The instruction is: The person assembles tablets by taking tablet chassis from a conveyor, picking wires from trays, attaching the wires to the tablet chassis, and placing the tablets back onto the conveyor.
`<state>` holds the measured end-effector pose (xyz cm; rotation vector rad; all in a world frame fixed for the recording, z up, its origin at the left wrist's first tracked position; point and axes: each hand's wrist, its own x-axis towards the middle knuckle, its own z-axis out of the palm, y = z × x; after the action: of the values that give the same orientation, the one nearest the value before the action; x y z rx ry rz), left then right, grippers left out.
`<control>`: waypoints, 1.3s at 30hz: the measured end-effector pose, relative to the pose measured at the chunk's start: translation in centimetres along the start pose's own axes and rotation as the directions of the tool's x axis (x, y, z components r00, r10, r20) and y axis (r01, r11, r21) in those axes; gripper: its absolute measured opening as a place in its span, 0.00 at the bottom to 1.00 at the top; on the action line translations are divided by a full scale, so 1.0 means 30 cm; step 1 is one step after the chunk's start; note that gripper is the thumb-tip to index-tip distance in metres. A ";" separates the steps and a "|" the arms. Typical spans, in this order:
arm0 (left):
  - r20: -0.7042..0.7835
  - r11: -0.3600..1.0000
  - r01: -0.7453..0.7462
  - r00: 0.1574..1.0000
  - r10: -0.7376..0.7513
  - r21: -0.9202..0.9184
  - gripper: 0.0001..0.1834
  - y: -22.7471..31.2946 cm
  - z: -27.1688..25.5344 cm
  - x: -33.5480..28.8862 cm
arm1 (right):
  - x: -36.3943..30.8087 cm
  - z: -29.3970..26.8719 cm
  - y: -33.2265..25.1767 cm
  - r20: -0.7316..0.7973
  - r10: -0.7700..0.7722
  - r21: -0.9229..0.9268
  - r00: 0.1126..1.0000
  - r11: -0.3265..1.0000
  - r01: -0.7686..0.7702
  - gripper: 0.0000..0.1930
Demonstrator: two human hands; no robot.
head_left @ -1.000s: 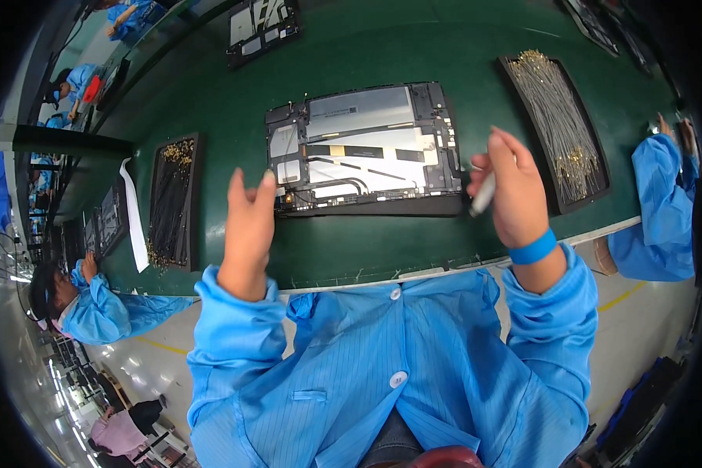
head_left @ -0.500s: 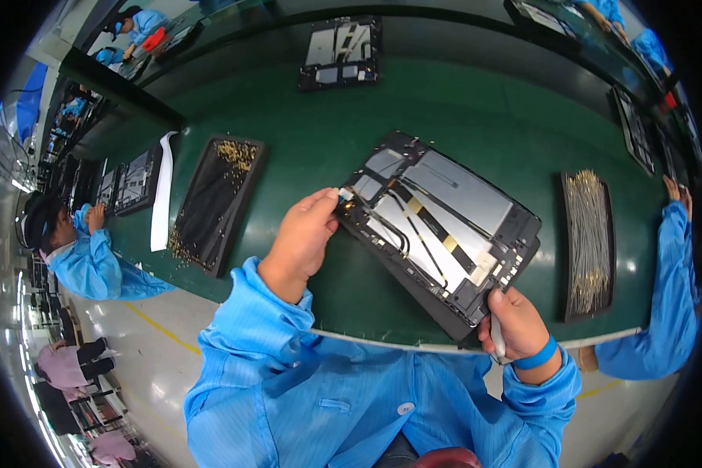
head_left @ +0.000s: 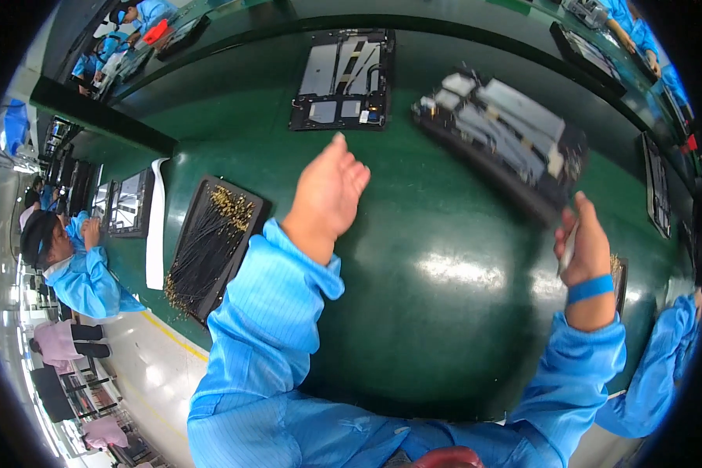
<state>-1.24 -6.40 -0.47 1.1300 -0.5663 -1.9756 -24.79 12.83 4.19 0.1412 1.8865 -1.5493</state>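
While the right hand [head_left: 583, 248] grips the near corner of the opened tablet assembly [head_left: 501, 142], that assembly is tilted and blurred, lifted off the green desk [head_left: 437, 312] and sitting up and right of desk centre. Right-hand grip: closed on the assembly's lower right edge, with a slim white tool [head_left: 569, 248] also pinched in the same fingers. Blue wristband [head_left: 590, 288] just below that hand.

Left hand [head_left: 326, 195] is open, fingers straight and together, holding nothing, hovering left of the assembly and well apart from it.

Second opened tablet assembly [head_left: 342, 78] lies flat on the desk, beyond the left hand and left of the held assembly. Black tray of thin gold-tipped cables [head_left: 213, 243] lies on the desk far left of the held assembly, near the left sleeve. White strip [head_left: 157, 226] lies just left of that tray. Another tray of cables [head_left: 619, 277] is just below the right hand, mostly hidden by it.

A co-worker in blue coat [head_left: 78, 273] sits far left of the held assembly; another co-worker's blue sleeve [head_left: 655, 374] is below right of it.
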 end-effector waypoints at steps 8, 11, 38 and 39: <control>-0.121 0.963 -0.236 0.968 0.221 -0.131 0.16 0.108 0.051 0.211 | -0.245 0.034 0.250 0.497 0.438 -0.366 0.750 0.889 -0.277 0.24; -0.108 0.920 -0.373 0.916 0.385 0.121 0.16 0.098 0.022 0.267 | -0.325 -0.014 0.312 0.631 0.623 -0.345 0.462 0.759 -0.552 0.21; 0.121 0.788 0.185 0.942 -0.312 0.587 0.14 -0.028 -0.169 -0.501 | -0.615 -0.030 0.522 0.817 0.574 -0.555 0.053 0.809 -0.193 0.23; 0.141 0.772 0.150 0.945 -0.296 0.617 0.15 -0.042 -0.188 -0.512 | -0.627 -0.027 0.539 0.818 0.573 -0.563 0.053 0.816 -0.133 0.23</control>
<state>7.80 6.65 3.74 1.3983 -1.3125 -2.2207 -2.98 24.32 1.38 -0.4623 0.7991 -0.5129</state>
